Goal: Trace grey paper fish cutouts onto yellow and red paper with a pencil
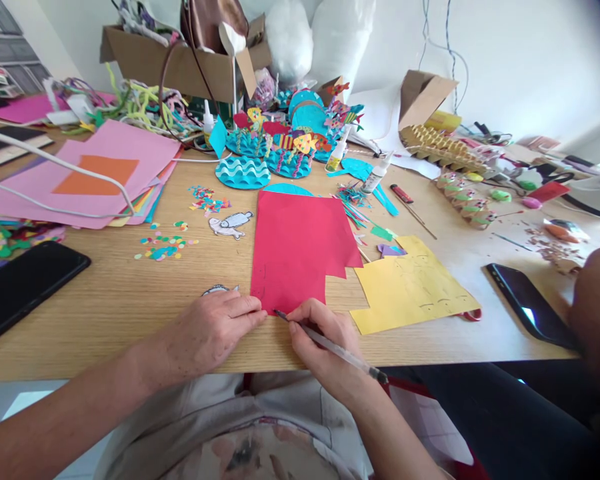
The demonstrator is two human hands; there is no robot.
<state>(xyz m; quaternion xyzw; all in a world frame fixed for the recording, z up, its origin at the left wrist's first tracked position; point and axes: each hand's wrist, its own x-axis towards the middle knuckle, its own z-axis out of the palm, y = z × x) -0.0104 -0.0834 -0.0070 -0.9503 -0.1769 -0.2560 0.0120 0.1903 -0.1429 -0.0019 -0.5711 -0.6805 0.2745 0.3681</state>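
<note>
Two hands meet at the red paper's (300,233) near edge: the left hand (200,333), fingers extended, steadies its corner, clasping nothing visible; the right hand's (327,333) grip is closed around a ballpoint pen (337,349). Light strokes suit a firmly pinned sheet. Yellow paper (400,287) lies right of the red paper, blue wavy cutout (243,175) beyond.

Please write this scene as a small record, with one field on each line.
left hand: fingers on the edge of the red paper
right hand: holds a pen, tip on the red paper
right of red paper: yellow paper with pen marks
left of red paper: fish cutouts, confetti
phones: one far left, one right
</note>
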